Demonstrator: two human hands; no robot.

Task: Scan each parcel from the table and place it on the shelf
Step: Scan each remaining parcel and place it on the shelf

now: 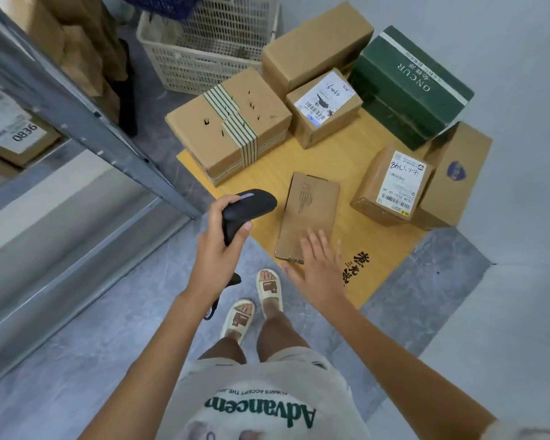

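Left hand: I see it curled round the black scanner, held above the table's near-left edge.
Right hand: fingers spread straight, over the flat parcel's near end; contact I cannot tell.
Table: bare wood right of that parcel.
Far parcels: striped box overhangs left edge; green box at the back.
Shelf: left, open board.

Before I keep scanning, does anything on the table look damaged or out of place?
Two things. The flat parcel under the right hand has a torn, ragged near edge and shows no shipping label on its upper face. The big taped box has its striped tape split and offset across the top, plus several small punctures. The left hand holds the scanner.
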